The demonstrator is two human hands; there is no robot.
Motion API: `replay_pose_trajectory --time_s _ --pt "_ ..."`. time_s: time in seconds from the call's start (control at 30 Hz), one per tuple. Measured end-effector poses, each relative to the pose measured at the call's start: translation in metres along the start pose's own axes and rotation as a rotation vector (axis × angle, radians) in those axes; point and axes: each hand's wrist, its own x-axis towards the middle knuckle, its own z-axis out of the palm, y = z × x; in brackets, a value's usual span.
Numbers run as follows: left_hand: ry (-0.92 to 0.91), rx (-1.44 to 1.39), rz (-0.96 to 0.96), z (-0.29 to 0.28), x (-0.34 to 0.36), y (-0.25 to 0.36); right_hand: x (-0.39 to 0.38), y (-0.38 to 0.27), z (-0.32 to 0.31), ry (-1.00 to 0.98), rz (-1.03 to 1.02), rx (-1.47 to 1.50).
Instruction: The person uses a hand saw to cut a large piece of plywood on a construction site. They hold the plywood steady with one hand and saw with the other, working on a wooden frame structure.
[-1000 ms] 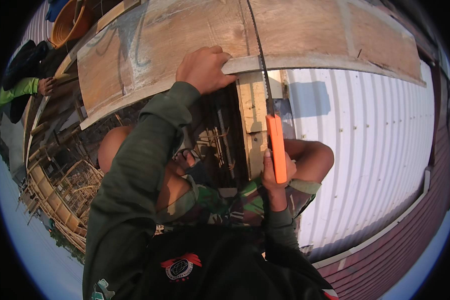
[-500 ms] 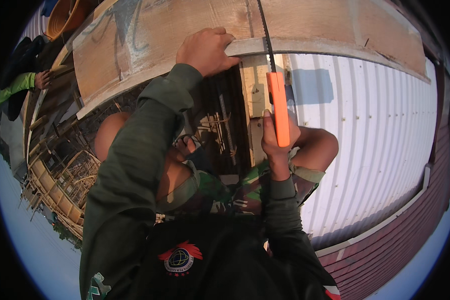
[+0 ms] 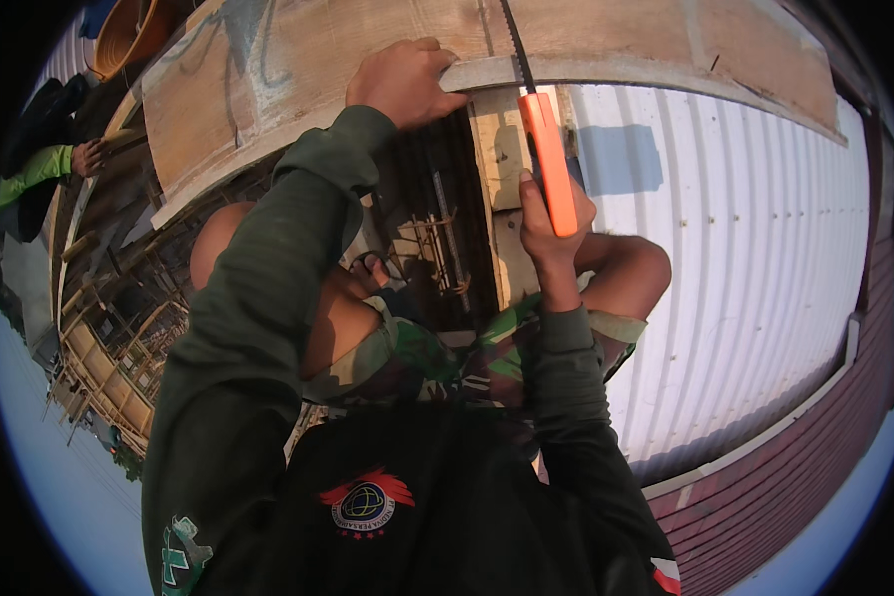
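A large plywood board (image 3: 348,62) with a pale front edge spans the far side in front of me. My left hand (image 3: 399,87) holds it by that edge, its thumb stretched to the right along the edge. To the right of it, my right hand (image 3: 556,221) is wrapped round the orange handle of a hand saw (image 3: 548,164). The dark toothed blade runs away from me across the board's edge, and its far tip lies beyond the picture. Where the blade meets the wood, the depth of any cut cannot be made out.
Below the board, a wooden beam (image 3: 512,238) runs beside a dark gap with steel bars (image 3: 452,233). White corrugated roofing (image 3: 735,288) lies to the right. At far left are a co-worker's hand (image 3: 87,157), an orange bucket (image 3: 134,40) and timber framing (image 3: 109,358).
My right hand has pushed the saw farther away from me, so its handle is now closer to the board's edge. My left hand keeps its place on the board. The view has shifted slightly.
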Motion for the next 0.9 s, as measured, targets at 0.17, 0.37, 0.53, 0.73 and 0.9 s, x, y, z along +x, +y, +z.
replay_pose_trajectory --time_s 0.17,0.37,0.53,0.73,0.9 --pt "-0.019 -0.009 -0.034 -0.001 0.003 -0.001 -0.052 0.005 -0.020 0.055 -0.214 -0.012" --pt "-0.054 0.047 -0.011 -0.001 0.002 0.002 0.004 -0.005 0.006 -0.019 0.026 -0.060" --pt "0.019 0.052 0.007 0.003 -0.001 0.001 -0.052 0.008 -0.023 0.045 -0.179 -0.039" --pt "0.043 0.033 0.034 0.003 -0.004 -0.002 0.005 0.003 0.002 -0.009 -0.120 -0.073" --pt "0.020 0.001 0.005 0.003 0.003 -0.003 -0.052 0.006 -0.020 0.026 -0.174 -0.054"
